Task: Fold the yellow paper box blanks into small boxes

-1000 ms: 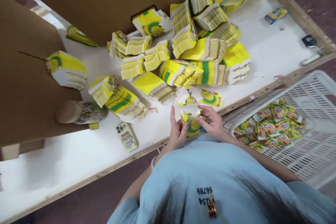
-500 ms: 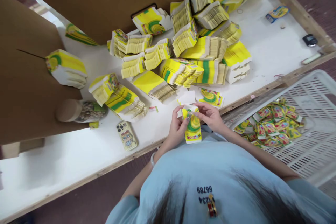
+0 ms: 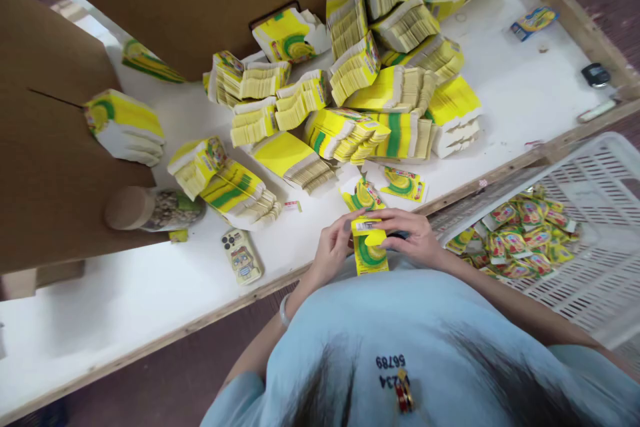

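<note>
1. The left hand (image 3: 331, 255) and right hand (image 3: 411, 238) meet at the near edge of the counter (image 3: 510, 100), at about 6 o'clock in the view, just above the person's pale blue shirt (image 3: 400, 340).
2. Between them sits a small yellow carton (image 3: 370, 248) with a green swirl, upright, its top flap folded over.
3. Left grip: closed on the carton, fingers pinching its left side and upper corner.
4. Right grip: closed on the carton too, fingers laid along the top edge and down the right side.
5. Just beyond the carton, toward 12 o'clock, two flat blanks (image 3: 400, 185) lie loose on the counter (one half tucked under the other's corner, as far as I can tell).
6. Further toward 12 o'clock is a heap of bundled blanks (image 3: 380, 80), yellow and green, stacked at many angles.
7. At 3 o'clock, off the counter edge, a white crate (image 3: 600, 227) holds finished cartons (image 3: 520, 237) in a loose pile.
8. At 9 o'clock from the hands a phone (image 3: 241, 256) lies face down, near a jar (image 3: 155, 209) on its side.
9. Brown cardboard (image 3: 50, 160) covers the far left and top of the view.
10. Small dark items lie at the counter's right end, too small to name.
</note>
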`<state>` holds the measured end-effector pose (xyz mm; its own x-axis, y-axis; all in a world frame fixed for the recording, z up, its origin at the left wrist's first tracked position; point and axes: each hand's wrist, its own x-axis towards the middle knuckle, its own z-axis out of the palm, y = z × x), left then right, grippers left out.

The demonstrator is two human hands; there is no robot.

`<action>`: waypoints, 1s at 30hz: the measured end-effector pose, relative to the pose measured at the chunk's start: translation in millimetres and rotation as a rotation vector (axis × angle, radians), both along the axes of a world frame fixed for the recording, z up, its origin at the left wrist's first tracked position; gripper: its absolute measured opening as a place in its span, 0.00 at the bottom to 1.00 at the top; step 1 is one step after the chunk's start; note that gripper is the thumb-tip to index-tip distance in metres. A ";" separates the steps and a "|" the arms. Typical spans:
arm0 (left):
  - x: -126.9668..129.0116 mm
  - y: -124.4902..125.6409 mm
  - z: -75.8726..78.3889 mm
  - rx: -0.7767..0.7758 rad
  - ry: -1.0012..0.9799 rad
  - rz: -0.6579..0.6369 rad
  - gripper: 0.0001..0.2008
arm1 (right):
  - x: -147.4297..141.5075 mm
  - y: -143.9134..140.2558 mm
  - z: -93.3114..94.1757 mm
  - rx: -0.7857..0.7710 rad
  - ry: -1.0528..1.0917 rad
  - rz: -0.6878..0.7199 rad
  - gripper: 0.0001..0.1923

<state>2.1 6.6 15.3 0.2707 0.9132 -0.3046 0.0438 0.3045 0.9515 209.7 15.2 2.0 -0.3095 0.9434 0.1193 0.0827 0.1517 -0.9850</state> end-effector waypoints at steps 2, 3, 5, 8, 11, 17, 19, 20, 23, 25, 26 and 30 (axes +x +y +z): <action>-0.2 3.1 4.6 0.005 0.065 -0.010 0.29 | 0.1 -0.4 3.6 -0.184 0.010 -0.023 0.19; 0.0 4.6 6.8 0.006 0.084 -0.013 0.28 | -0.9 -0.4 5.1 -0.297 0.024 -0.005 0.22; 0.9 7.0 10.2 -0.005 0.087 -0.012 0.26 | -3.5 0.7 8.4 -0.482 0.078 0.092 0.25; 1.9 8.1 11.7 -0.040 0.081 0.002 0.26 | -5.1 4.9 16.5 -0.568 0.095 0.186 0.24; 2.4 6.4 10.0 -0.055 0.087 0.027 0.26 | -4.1 9.2 25.9 -0.528 -0.020 0.190 0.25; 4.1 1.2 9.0 -0.062 0.057 0.062 0.25 | -1.6 10.7 28.1 -0.528 -0.015 0.239 0.28; 5.6 1.4 10.0 -0.065 0.046 0.069 0.24 | -1.5 10.1 26.8 -0.563 0.031 0.275 0.28; 6.2 2.0 10.5 -0.064 0.044 0.067 0.24 | -1.4 9.9 26.6 -0.568 0.030 0.269 0.27; 6.9 3.8 11.8 -0.043 0.062 0.052 0.24 | 0.4 10.5 27.3 -0.542 0.010 0.206 0.25; 5.2 3.7 12.3 -0.013 0.102 0.040 0.25 | 3.2 12.3 27.1 -0.550 0.051 0.227 0.27; 3.8 3.0 12.3 0.006 0.125 0.031 0.27 | 4.6 13.5 26.2 -0.575 0.092 0.274 0.30; -4.6 2.1 7.7 0.089 0.184 -0.074 0.29 | 9.9 17.1 17.3 -0.697 0.234 0.426 0.35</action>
